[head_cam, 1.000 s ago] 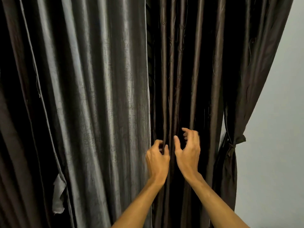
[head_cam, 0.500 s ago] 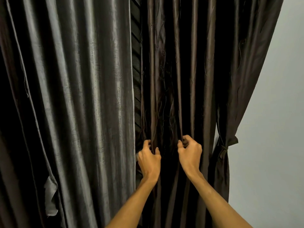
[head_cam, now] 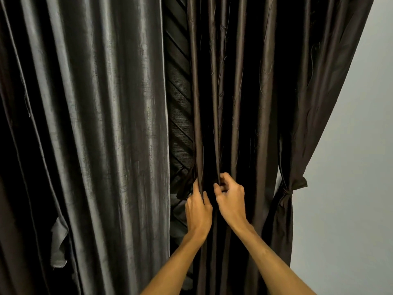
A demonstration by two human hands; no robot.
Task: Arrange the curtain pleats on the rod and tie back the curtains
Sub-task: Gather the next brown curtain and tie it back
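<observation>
The dark brown satin curtain (head_cam: 251,86) hung in long upright pleats over the middle and right of the head view. Its outer edge swept diagonally down from the upper right to a knotted brown fabric tieback (head_cam: 289,189), which gathered it beside the pale grey wall (head_cam: 350,177). Below the knot the bunched cloth dropped straight down. To the left hung a shiny grey textured curtain (head_cam: 102,107), also in broad vertical folds, filling the left half of the view. A small loose grey fabric tab (head_cam: 57,243) dangled near its lower left. Between the two curtains a narrow gap showed a dark slatted surface (head_cam: 177,99), its slats running at a slant.

Both bare forearms rose from the bottom edge to the inner side of the brown curtain. The left hand (head_cam: 198,211) had its fingers curled round the leading pleat (head_cam: 196,124), the one beside the gap, with the forefinger lying up along the fold and the thumb pressed in from the other side. The right hand (head_cam: 231,201), just beside it and a little higher, pinched the next pleat (head_cam: 215,124) between its thumb and bent fingers, the back of the hand turned toward the camera. The hands sat very close together, and whether they touched could not be told. A dark hollow of cloth lay between the two gripped pleats, which ran up from the hands and out of the top of the view
</observation>
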